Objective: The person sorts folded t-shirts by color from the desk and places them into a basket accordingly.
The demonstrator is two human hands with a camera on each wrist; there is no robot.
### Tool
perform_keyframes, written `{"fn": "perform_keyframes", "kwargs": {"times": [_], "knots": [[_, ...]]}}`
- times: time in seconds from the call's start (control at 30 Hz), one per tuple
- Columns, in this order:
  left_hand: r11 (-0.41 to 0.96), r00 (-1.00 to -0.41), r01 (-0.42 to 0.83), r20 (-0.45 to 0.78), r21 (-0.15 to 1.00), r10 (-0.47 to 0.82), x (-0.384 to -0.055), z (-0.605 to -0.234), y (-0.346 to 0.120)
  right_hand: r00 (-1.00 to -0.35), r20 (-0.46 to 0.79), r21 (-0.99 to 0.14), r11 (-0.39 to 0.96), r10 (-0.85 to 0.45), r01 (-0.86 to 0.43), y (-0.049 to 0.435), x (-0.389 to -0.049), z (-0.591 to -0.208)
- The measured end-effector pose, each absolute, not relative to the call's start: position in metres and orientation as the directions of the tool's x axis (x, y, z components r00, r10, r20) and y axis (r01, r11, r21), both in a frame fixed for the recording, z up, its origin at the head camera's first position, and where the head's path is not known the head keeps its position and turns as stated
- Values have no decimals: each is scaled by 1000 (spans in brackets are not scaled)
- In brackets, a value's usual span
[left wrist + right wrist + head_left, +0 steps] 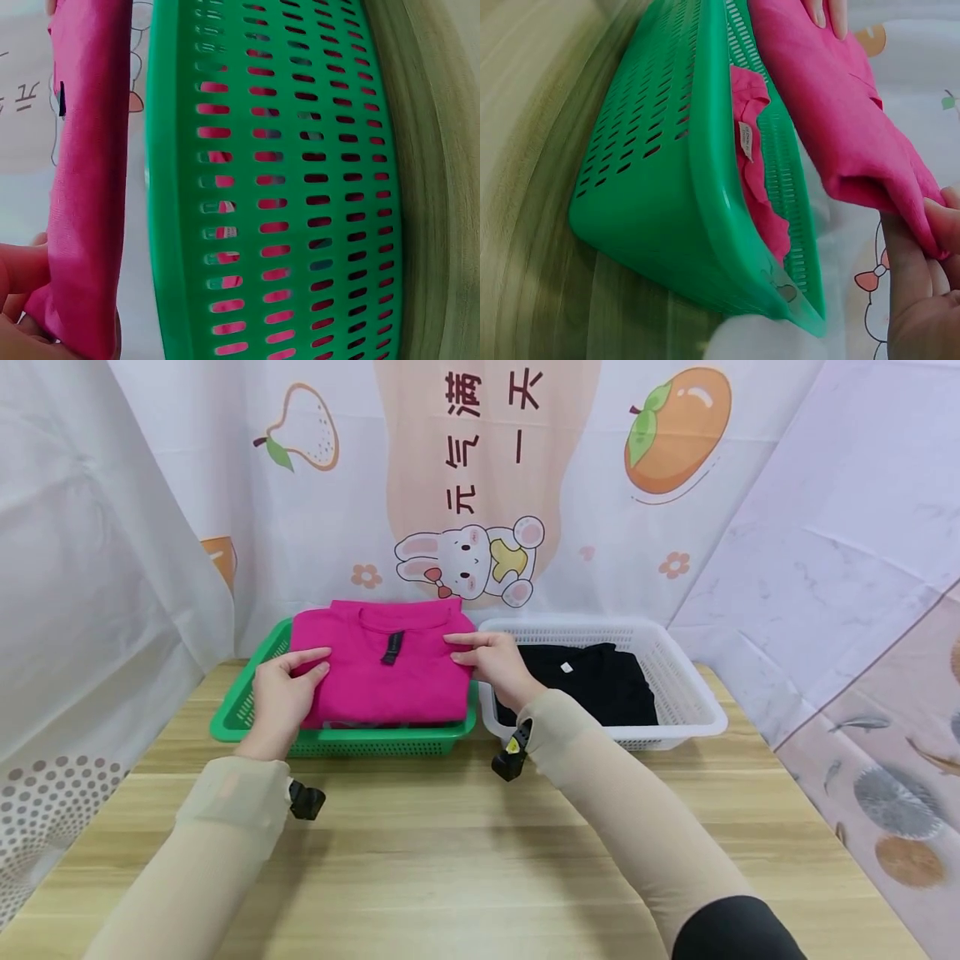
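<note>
A folded bright pink shirt (397, 685) with a black neck label (392, 647) is held over the green basket (371, 745). My left hand (279, 697) pinches its left side between thumb and fingers, while my right hand (501, 668) pinches the right side. In both wrist views a gap shows between the shirt's folded edge and the basket rim. Inside the basket, the right wrist view reveals another pink garment (759, 172) with a white tag (745, 141).
Close beside the green basket, on the right, stands a white basket (678, 693) holding black folded clothing (592, 685). Both baskets stand on a wooden table (420, 852). A printed curtain (315, 543) hangs directly behind them.
</note>
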State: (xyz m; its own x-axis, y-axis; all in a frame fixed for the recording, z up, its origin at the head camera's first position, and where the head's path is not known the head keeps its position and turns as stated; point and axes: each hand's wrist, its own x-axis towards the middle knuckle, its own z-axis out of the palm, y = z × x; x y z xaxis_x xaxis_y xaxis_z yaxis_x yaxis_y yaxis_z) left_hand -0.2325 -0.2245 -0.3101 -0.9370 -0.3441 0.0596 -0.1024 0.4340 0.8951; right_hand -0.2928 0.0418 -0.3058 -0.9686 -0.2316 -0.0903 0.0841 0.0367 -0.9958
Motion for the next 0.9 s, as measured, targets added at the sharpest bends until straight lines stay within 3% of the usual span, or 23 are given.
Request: {"fn": "perform_keyframes", "kwargs": {"times": [0.5,0.7,0.9], "knots": [[496,-912,-107,114,862,-394,-240,-321,-226,-970,-103,-994,-20,-219,110,30,-298,-318],[509,-903,-105,132,854,-408,-241,-324,-225,-952,-117,-992,76,-283,99,30,-298,-322],[458,-877,-159,88,875,-473,-242,-332,-234,-894,-98,-994,87,-438,67,38,-299,-331]]}}
